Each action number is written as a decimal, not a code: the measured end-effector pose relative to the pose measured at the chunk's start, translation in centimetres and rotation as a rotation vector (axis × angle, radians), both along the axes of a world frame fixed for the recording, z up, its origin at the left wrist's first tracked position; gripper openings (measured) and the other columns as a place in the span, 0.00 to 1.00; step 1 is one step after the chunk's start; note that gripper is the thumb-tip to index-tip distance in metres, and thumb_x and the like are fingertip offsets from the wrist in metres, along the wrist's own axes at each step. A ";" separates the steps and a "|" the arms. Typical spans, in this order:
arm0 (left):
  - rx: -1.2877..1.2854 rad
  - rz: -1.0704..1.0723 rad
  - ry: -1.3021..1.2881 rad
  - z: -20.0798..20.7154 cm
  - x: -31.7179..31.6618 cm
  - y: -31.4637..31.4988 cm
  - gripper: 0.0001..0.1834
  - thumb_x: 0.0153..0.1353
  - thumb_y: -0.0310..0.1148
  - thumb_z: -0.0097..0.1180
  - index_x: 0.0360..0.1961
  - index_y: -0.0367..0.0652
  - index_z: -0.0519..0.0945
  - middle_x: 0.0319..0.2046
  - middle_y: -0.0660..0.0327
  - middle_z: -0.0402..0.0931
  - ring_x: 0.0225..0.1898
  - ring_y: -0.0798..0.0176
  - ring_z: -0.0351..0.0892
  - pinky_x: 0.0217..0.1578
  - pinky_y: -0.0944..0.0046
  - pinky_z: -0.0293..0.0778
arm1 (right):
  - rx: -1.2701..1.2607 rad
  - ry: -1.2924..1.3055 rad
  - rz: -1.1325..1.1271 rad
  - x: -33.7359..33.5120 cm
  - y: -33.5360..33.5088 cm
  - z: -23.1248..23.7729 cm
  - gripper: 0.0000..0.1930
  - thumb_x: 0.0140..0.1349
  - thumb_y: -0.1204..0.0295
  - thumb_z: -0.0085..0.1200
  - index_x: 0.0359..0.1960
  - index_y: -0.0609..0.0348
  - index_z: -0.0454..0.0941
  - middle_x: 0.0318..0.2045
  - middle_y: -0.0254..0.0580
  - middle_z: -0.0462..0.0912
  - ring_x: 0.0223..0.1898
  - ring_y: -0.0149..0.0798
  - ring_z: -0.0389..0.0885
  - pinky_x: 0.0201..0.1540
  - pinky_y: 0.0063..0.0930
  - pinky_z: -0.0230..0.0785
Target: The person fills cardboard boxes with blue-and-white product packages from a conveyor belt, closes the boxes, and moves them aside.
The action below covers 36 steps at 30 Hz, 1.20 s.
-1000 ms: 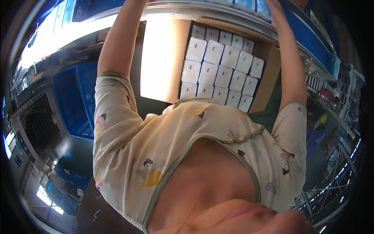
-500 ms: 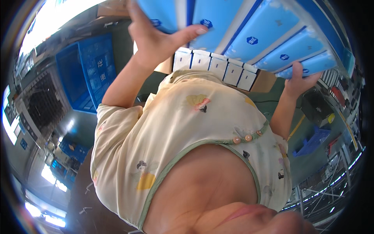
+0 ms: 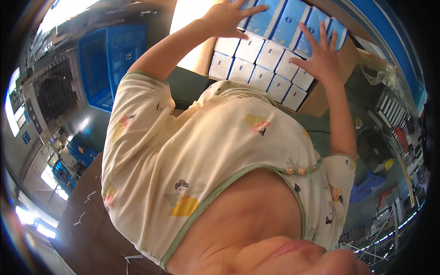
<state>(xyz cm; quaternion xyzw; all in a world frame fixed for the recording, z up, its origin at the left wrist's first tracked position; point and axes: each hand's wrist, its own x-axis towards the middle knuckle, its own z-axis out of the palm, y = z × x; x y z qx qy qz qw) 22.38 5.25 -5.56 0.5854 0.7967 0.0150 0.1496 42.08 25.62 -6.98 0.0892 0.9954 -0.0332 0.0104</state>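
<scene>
Blue-and-white soft tissue packs (image 3: 286, 25) stand side by side in a row inside an open cardboard box (image 3: 346, 68). Their white ends face me, above a lower layer of packs (image 3: 241, 71). My left hand (image 3: 225, 19) is spread over the left end of the top row, fingers apart and gripping nothing. Across the right part of that row lies my right hand (image 3: 321, 57), also open, its fingers stretched over the blue tops and its thumb by the white ends.
A blue plastic crate (image 3: 110, 68) stands at the left. Crumpled clear film (image 3: 378, 73) lies right of the box, near a long blue edge (image 3: 389, 34). A brown surface (image 3: 87, 224) with white strips is at lower left; a dark bin (image 3: 376, 144) is at right.
The row of blue packs, held between both hands before, has gone down into the box on top of the lower packs. Both hands have let go, and the right has moved inward.
</scene>
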 end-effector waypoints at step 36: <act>0.548 1.166 -0.146 -8.3 17.0 -17.3 0.35 0.46 0.34 0.62 0.54 0.33 0.59 0.51 0.46 0.58 0.54 0.48 0.58 0.53 0.56 0.58 | -0.834 -0.622 -0.582 23.8 -9.3 -12.7 0.35 0.48 0.46 0.53 0.41 0.73 0.70 0.33 0.63 0.75 0.36 0.52 0.77 0.39 0.38 0.68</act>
